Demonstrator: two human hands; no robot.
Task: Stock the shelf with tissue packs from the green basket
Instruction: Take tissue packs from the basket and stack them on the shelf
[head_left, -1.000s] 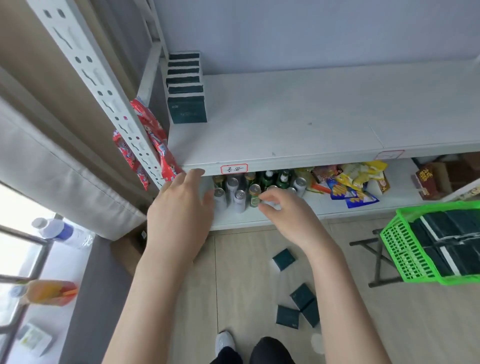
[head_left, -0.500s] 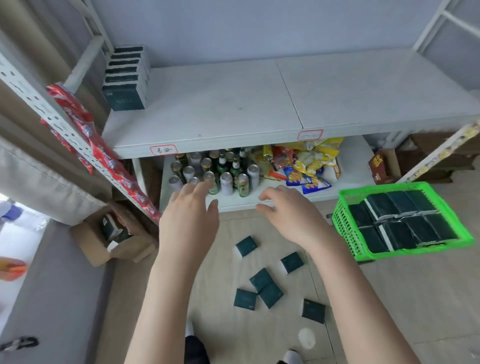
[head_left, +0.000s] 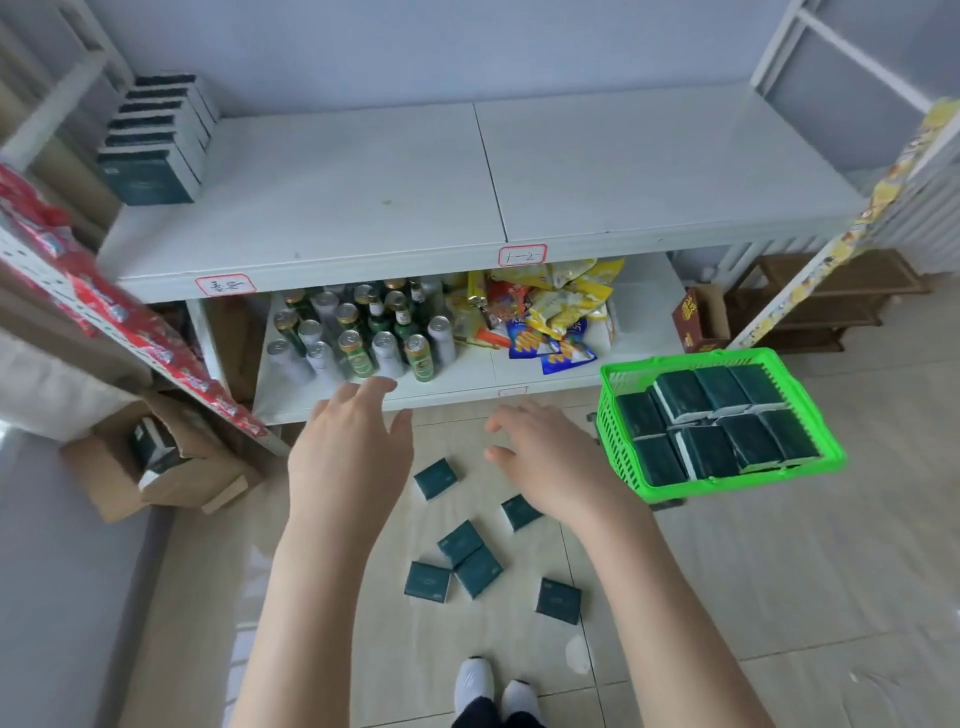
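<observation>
Though blurry, shelf (head_left: 363, 197) tag (head_left: 522, 255) perhaps "1-2"

Bright green basket (head_left: 618, 415) holds dark teal tissue packs (head_left: 706, 452) with white edges. The shelf (head_left: 363, 208) is pale grey, its labels (head_left: 522, 255) red-bordered. Snack bags (head_left: 550, 306) are yellow and blue.

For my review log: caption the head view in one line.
Empty left hand and right hand hover before the shelf; tissue packs fill the green basket.

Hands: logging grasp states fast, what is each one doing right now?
Left hand: open, fingers spread, holding nothing.
Right hand: open, fingers relaxed, holding nothing.
</observation>
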